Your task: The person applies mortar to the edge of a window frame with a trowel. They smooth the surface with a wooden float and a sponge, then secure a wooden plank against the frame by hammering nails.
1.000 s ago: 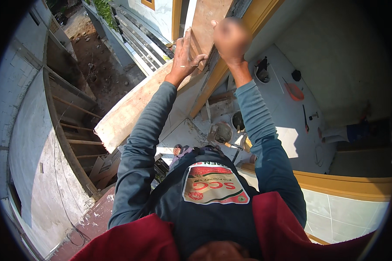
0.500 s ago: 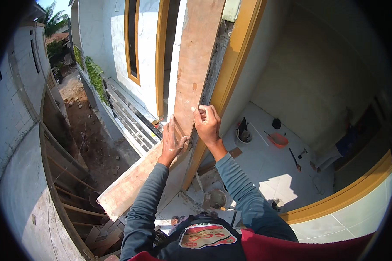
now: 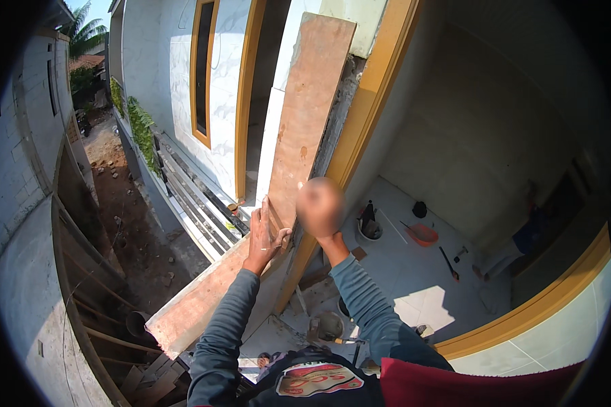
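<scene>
A long brown board (image 3: 311,122) leans upright against the corner of a white wall, beside a yellow door frame (image 3: 370,102). Its lower end (image 3: 190,308) runs down to the left. My left hand (image 3: 263,237) lies flat on the board's face with fingers straight and together. My right hand (image 3: 319,207) is up at the board's right edge, next to the yellow frame. It is blurred, so its grip cannot be made out. Both grey sleeves rise from the lower edge.
Far below, a pale floor holds an orange bowl (image 3: 424,234), a dark bucket (image 3: 368,227), hand tools (image 3: 449,263) and a grey bucket (image 3: 326,325). Long strips (image 3: 197,197) lie stacked by the wall. Wooden poles (image 3: 95,298) and dirt ground (image 3: 129,224) are left.
The view has tilted upward, so more of the wall and the board's top shows. My right hand has slid to the board's right edge. My left hand stays flat on the board.
</scene>
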Tool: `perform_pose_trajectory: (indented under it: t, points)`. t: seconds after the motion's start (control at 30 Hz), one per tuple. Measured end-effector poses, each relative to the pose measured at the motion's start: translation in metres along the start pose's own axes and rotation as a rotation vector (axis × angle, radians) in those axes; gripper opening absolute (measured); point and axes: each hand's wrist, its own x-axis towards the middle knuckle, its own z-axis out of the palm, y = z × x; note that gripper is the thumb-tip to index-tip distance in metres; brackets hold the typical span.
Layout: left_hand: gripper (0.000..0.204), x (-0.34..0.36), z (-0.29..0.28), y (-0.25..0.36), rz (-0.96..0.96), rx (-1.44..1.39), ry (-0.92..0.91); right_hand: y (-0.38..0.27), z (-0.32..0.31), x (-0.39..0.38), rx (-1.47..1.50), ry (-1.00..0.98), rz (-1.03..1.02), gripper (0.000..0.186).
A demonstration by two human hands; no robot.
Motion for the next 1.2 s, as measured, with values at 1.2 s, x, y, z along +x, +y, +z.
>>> perform_pose_trajectory:
  t: [1.2]
  points:
    - [0.102, 0.006, -0.010, 0.025, -0.246, -0.131, -0.024, -0.134, -0.073, 0.318, -0.219, -0.273, -0.026, 0.037]
